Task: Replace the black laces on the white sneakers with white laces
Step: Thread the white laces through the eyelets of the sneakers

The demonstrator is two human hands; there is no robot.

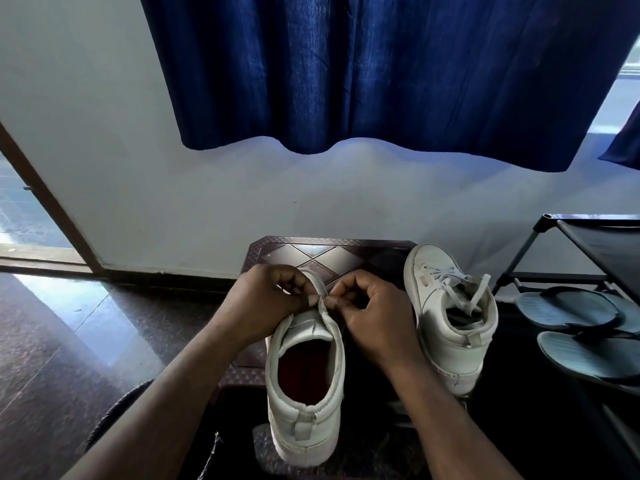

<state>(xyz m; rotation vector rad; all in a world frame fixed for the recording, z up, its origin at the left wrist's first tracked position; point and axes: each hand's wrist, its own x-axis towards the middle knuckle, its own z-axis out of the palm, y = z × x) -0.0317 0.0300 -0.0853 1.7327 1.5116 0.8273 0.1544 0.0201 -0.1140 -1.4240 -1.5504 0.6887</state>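
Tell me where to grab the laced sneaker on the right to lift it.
Probably by the heel collar of the laced sneaker, coming from above on the near side. Its heel points toward the person with the opening upward, while the laces cross the front.

The near white high-top sneaker (304, 422) looks like smooth, matt leather, scuffed at the seams, with a dark red cloth lining. The far white high-top sneaker (450, 329) looks the same and carries flat white woven laces (446, 273). The dark brown table (301, 252) is glossy moulded plastic with diamond relief. The deep blue curtain (381, 71) is slubby cloth. The dark speckled floor (62, 341) is polished stone.
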